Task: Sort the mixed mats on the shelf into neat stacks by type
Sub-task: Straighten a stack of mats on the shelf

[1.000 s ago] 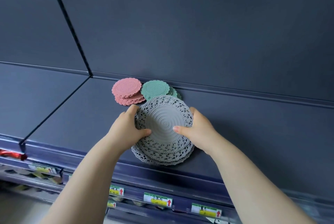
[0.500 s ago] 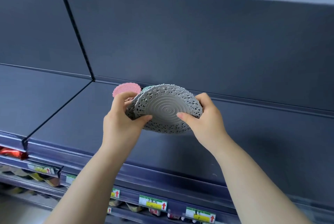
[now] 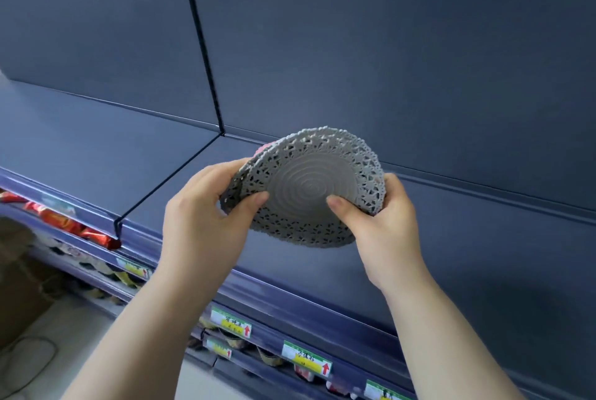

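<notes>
A stack of grey lace-edged round mats (image 3: 306, 186) is held in the air above the dark shelf (image 3: 451, 254), tilted toward me. My left hand (image 3: 206, 219) grips its left edge with the thumb on top. My right hand (image 3: 380, 215) grips its right edge, thumb pressed near the ribbed centre. A sliver of the pink mats (image 3: 260, 149) peeks out behind the grey stack's upper left rim. The green mats are hidden.
The shelf's back wall (image 3: 387, 60) rises behind, with a vertical divider slot (image 3: 206, 51) at its left. Price labels (image 3: 230, 322) line the shelf fronts below. Red packets (image 3: 64, 222) lie on a lower shelf at left.
Both hands lifted the grey mat stack off the shelf and tilted it up toward me. The view shifted, so the pink and green stacks are now almost covered.
</notes>
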`<action>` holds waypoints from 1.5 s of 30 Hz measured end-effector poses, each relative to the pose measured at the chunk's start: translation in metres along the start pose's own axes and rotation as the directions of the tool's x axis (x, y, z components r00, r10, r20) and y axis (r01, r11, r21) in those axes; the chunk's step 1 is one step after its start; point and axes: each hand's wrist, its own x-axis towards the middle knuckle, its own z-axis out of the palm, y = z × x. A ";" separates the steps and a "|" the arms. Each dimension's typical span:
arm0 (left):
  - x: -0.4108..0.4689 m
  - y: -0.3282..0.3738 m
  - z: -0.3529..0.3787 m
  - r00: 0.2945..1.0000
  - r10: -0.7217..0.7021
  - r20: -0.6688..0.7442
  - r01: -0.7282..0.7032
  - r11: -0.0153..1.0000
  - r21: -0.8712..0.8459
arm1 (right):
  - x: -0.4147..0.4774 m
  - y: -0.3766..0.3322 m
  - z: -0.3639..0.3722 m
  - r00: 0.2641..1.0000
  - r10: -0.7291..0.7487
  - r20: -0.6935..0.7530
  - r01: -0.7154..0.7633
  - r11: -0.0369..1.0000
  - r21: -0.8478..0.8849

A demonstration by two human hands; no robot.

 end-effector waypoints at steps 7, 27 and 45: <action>0.007 -0.071 -0.084 0.982 -0.119 -0.148 0.111 0.992 -0.060 | -0.029 -0.013 0.113 0.993 -0.043 0.106 0.045 0.999 -0.017; 0.094 -0.286 -0.284 0.985 -0.159 -0.072 0.154 0.986 -0.071 | -0.049 -0.011 0.409 0.998 -0.031 0.060 0.042 0.982 -0.182; 0.254 -0.382 -0.220 0.935 -0.213 0.284 0.173 0.972 0.158 | 0.090 0.047 0.474 0.975 0.224 0.001 -0.210 0.915 -0.344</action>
